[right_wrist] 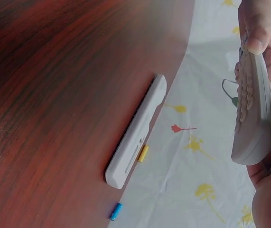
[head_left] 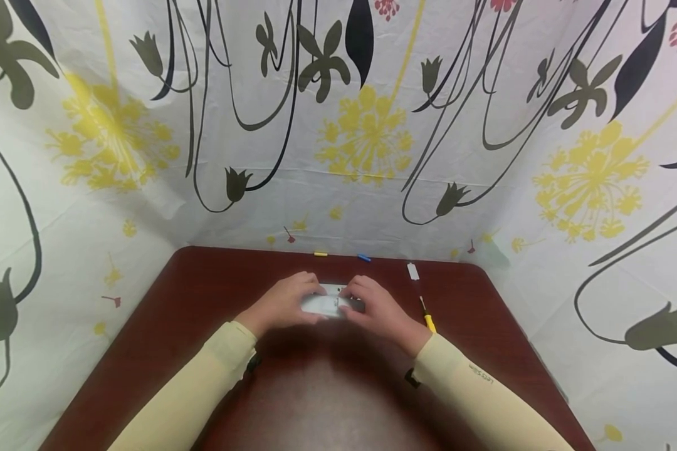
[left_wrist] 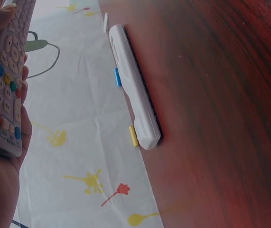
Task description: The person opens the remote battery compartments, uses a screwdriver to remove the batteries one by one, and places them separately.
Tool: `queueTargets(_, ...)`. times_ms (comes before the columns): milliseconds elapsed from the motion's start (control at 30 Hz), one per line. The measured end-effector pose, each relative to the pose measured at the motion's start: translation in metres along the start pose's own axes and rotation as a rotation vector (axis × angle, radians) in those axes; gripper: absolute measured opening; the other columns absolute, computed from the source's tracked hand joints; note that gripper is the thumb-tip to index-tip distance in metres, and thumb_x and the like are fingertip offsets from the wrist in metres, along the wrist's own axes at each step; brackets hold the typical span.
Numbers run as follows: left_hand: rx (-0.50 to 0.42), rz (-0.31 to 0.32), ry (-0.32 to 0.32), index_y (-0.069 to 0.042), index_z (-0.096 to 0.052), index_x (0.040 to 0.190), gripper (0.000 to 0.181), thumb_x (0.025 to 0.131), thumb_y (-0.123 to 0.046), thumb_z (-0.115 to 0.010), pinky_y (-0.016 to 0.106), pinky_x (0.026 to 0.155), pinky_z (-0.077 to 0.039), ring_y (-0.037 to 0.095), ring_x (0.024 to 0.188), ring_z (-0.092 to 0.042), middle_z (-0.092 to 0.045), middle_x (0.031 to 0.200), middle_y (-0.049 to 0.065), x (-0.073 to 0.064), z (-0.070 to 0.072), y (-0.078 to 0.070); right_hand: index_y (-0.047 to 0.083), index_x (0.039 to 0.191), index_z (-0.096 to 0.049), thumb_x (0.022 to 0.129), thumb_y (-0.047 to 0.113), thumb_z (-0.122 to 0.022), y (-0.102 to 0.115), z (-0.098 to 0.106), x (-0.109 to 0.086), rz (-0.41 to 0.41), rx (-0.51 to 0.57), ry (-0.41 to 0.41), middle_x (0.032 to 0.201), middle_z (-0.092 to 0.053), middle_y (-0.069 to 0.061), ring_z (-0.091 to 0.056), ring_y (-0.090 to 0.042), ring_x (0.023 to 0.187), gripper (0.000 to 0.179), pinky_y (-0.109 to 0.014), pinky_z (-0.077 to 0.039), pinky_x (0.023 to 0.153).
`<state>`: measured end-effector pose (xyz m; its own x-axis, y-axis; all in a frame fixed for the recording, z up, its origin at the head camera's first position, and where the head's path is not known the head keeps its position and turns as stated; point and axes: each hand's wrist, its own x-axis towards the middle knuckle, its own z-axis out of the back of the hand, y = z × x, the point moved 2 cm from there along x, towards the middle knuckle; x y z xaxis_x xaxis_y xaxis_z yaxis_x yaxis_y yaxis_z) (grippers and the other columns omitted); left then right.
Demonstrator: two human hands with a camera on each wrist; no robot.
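A white remote control is held level above the table between both hands, its pale back facing up in the head view. Colored buttons cover the face of this remote control in the left wrist view. My left hand grips one end, and my right hand grips the other. In the right wrist view, the left thumb lies along the casing's edge. Some fingers are hidden behind the remote control. Below it, a long white casing lies on the table; what it is, I cannot tell.
A yellow battery-like cylinder and a blue one lie at the table's back edge. Toward the right are a small white cover-like piece and a yellow-handled screwdriver. Patterned cloth hangs around the dark red table.
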<state>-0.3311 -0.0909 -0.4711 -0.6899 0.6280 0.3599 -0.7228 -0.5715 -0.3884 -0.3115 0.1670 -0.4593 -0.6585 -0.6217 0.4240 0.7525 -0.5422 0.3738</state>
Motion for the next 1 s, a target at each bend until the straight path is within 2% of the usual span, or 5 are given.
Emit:
queueTargets(367, 0.002, 0.007, 0.007, -0.025, -0.078, 0.123, 0.046, 0.088, -0.049, -0.094, 0.031, 0.087, -0.054, 0.008, 0.101, -0.056, -0.062, 0.110, -0.014, 0.000, 0.000, 0.002, 0.017, 0.123, -0.076, 0.104, 0.033, -0.081, -0.003, 0.000, 0.000, -0.009, 0.005, -0.010, 0.116, -0.064, 0.010, -0.056, -0.011, 0.105, 0.026, -0.033, -0.057, 0.088)
queueTargets(633, 0.013, 0.016, 0.008, -0.026, -0.078, 0.123, 0.046, 0.088, -0.051, -0.093, 0.031, 0.087, -0.054, 0.008, 0.101, -0.056, -0.062, 0.111, -0.014, -0.001, 0.000, 0.002, 0.016, 0.123, -0.076, 0.102, 0.030, -0.084, -0.005, 0.005, 0.000, -0.005, -0.001, -0.061, 0.111, -0.063, 0.009, -0.058, -0.013, 0.100, 0.026, -0.032, -0.057, 0.085)
queueTargets(867, 0.015, 0.020, 0.006, -0.024, -0.079, 0.122, 0.046, 0.088, -0.051, -0.093, 0.032, 0.087, -0.053, 0.010, 0.101, -0.057, -0.063, 0.111, -0.012, -0.001, 0.001, 0.000, 0.020, 0.119, -0.076, 0.102, 0.030, -0.084, -0.010, 0.017, -0.002, -0.092, -0.024, -0.105, 0.106, -0.063, 0.010, -0.061, -0.014, 0.092, 0.021, -0.031, -0.056, 0.079)
queueTargets(1000, 0.019, 0.028, 0.004, -0.023, -0.079, 0.122, 0.047, 0.087, -0.051, -0.094, 0.033, 0.090, -0.053, 0.010, 0.103, -0.057, -0.064, 0.111, -0.011, -0.002, 0.001, 0.000, 0.020, 0.115, -0.076, 0.103, 0.028, -0.082, -0.019, 0.030, -0.004, -0.152, -0.049, -0.161, 0.105, -0.066, 0.008, -0.060, -0.013, 0.091, 0.016, -0.035, -0.056, 0.080)
